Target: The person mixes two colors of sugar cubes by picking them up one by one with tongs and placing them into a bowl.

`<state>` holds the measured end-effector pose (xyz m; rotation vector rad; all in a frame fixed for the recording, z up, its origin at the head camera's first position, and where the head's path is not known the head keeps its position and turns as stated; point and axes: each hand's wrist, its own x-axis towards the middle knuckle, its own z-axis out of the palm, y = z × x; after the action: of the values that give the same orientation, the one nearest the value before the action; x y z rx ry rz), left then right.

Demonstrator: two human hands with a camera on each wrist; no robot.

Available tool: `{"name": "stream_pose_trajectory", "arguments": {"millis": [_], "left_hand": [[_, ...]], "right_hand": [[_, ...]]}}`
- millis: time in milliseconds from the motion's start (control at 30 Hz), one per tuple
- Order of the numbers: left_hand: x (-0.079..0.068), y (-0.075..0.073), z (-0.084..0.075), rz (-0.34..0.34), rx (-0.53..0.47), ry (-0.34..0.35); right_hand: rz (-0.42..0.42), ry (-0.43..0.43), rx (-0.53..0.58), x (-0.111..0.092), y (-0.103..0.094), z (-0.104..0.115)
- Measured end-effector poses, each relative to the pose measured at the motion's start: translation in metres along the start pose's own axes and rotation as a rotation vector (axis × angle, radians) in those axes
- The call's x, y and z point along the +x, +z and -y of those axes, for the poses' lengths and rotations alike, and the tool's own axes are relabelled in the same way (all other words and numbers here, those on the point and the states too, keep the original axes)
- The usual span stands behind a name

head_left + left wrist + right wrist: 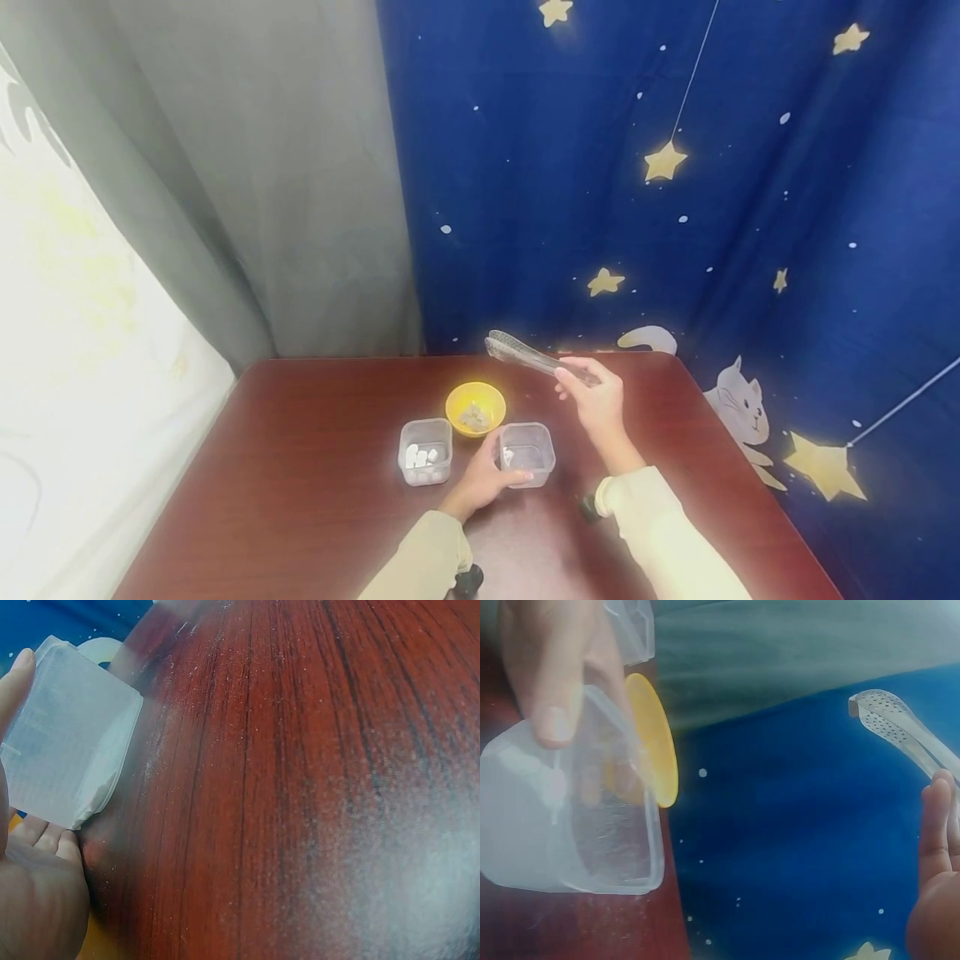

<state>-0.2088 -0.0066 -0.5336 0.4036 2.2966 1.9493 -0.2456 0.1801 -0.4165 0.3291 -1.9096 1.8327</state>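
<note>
My left hand (483,475) grips a clear plastic container (534,454) by its left side, thumb across the near wall. A small white piece (508,455) shows inside it. In the left wrist view the same container (75,727) is between thumb and fingers. My right hand (600,404) holds metal tongs (521,354) in the air, beyond and above the container. Their perforated tips (885,712) point away from the hand, with nothing visible between them. Behind the left hand stands a yellow bowl (476,392) holding pale, broken-looking pieces (472,417).
A second clear container (426,475) with several white pieces (420,457) stands left of my left hand, close to the bowl. All rest on a dark red wooden table (300,467). Grey (300,167) and blue star-patterned curtains (540,183) hang behind its far edge.
</note>
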Motion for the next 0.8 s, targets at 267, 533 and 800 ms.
{"name": "stream_pose_trajectory", "arguments": {"millis": [267,533,800], "left_hand": [[0.013,0.004,0.035,0.003,-0.027,-0.002],[0.014,0.004,0.043,0.004,0.010,-0.033],[0.005,0.001,0.018,0.007,-0.042,-0.012]], "right_hand": [[-0.014,-0.035,0.023,0.008,0.004,0.011],[-0.018,-0.012,0.027,0.008,0.003,0.012],[-0.019,0.059,-0.001,-0.003,-0.003,0.002]]}}
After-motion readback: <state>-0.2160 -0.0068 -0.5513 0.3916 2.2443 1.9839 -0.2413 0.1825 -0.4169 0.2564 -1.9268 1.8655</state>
